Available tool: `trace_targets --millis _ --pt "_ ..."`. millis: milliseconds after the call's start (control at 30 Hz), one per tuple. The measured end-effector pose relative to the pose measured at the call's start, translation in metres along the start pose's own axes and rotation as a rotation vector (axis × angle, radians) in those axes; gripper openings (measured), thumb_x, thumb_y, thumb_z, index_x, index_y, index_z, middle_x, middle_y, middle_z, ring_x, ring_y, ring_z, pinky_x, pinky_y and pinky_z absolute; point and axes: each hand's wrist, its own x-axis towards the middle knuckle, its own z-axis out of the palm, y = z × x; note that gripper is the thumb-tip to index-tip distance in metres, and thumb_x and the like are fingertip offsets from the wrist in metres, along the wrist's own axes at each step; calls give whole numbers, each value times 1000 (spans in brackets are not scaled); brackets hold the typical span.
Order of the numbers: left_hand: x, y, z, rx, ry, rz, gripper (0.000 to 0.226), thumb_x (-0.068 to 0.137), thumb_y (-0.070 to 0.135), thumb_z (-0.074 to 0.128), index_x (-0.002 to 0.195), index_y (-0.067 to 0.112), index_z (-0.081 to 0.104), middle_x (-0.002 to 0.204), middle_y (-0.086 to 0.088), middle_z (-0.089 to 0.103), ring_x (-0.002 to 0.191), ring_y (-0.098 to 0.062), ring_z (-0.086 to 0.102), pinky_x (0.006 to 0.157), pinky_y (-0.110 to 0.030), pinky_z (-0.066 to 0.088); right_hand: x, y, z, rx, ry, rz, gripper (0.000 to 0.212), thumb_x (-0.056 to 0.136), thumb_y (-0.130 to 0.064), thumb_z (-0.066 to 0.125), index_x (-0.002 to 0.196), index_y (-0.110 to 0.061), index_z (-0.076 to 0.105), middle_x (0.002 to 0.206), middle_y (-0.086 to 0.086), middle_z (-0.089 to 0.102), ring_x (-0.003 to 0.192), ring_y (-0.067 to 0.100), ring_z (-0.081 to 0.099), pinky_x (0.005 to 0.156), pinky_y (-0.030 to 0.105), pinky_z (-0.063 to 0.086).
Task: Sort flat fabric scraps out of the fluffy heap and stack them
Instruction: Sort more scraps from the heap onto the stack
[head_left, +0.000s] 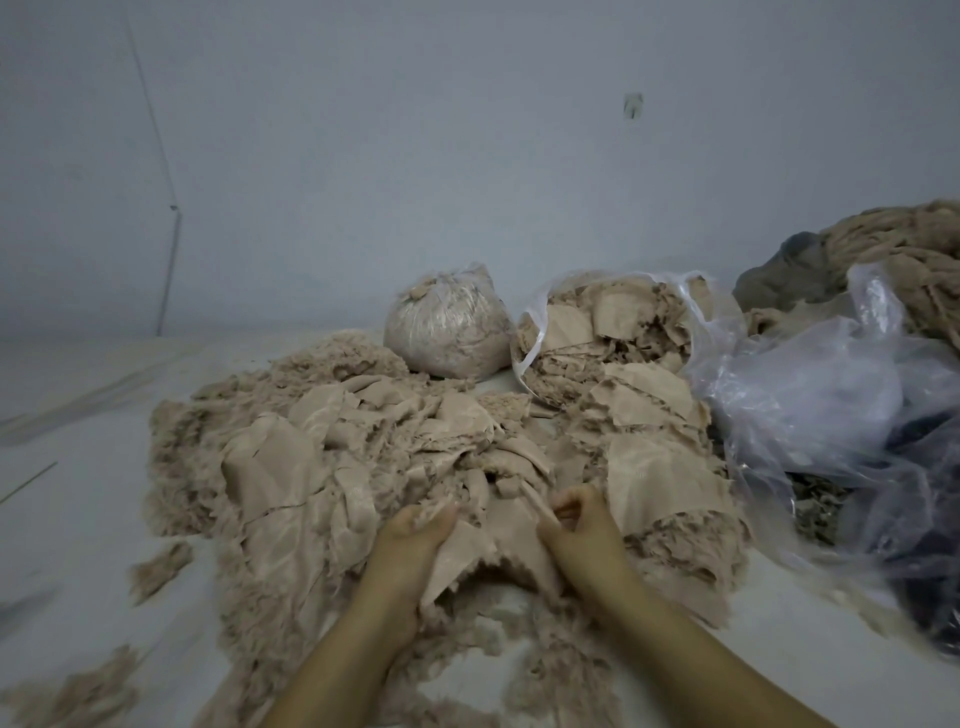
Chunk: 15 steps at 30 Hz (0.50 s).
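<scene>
Scrap (488, 540) lies at the heap's (291, 467) near edge, pinched by the left hand (415, 530) and right hand (582, 525), fingers clamped on its corners. Lifting slowly should shed clinging fluff. Open bag (597, 332), tied bag (447, 327) and loose plastic (810, 384) crowd behind and right.

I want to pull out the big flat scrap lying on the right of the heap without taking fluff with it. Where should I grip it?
Pinch the big flat scrap at its smooth upper edge, coming from above on the right hand side. That part lies bare on the heap, while its lower edge is frayed and probably tangled in fluff.
</scene>
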Motion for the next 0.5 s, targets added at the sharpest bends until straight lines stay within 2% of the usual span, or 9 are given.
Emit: trace_targets --millis 67,100,167,200,233,300,367,433,500 --pt "0 1 2 -90 -6 -7 31 89 21 64 116 8 58 95 -17 72 83 -32 69 66 -36 55 -12 -5 4 -183 26 -175 24 86 -34 64 76 -17 51 81 -3 55 71 11 50 61 24 40" --pt "-1 1 4 -141 -28 -4 27 89 18 63 113 5 59 92 -19 71 80 -32 70 64 -37 55 -18 -9 5 -148 -55 -146 37 86 -46 62 68 -16 53 72 -3 57 62 11 50 56 23 39" --pt "-3 1 7 -214 -78 18 21 89 12 60 105 -2 59 79 -21 70 69 -31 68 59 -36 55 -30 -20 9 -22 -367 119 60 82 -67 52 56 -14 61 56 0 61 46 12 52 45 19 38" --pt "-4 1 9 -218 -94 36 18 88 10 59 102 -3 58 75 -20 69 64 -29 68 56 -34 55 -34 -23 12 38 -488 253 67 81 -72 48 59 -12 66 57 3 65 45 12 56 43 17 40" --pt "-5 -1 10 -187 -106 57 17 88 9 59 100 -2 58 75 -19 70 64 -28 68 57 -35 55 -34 -22 15 136 -529 338 68 82 -71 49 66 -9 71 63 6 69 49 14 60 44 18 44" --pt "-8 -6 13 -73 -131 91 20 88 9 60 108 5 59 91 -17 72 77 -30 71 71 -44 57 -29 -21 21 434 -412 386 46 89 -48 59 81 -5 72 76 13 73 64 21 67 53 25 52" --pt "-12 -8 13 14 -143 134 28 87 7 64 114 12 58 102 -11 72 90 -26 70 81 -44 56 -16 -21 21 633 -223 381 22 94 -23 60 85 -3 65 74 15 71 62 22 66 52 27 53" --pt "-13 -9 9 31 -110 158 26 85 8 67 106 21 58 92 5 74 85 -12 71 75 -31 58 -4 -24 15 625 -110 375 18 97 -18 54 92 -2 61 62 9 67 47 14 59 42 21 49" --pt "-12 -7 3 35 -75 175 23 84 13 68 101 23 57 74 19 72 72 0 69 62 -19 54 0 -22 10 575 -150 393 30 95 -31 56 96 -1 61 60 7 68 46 12 62 41 21 50"
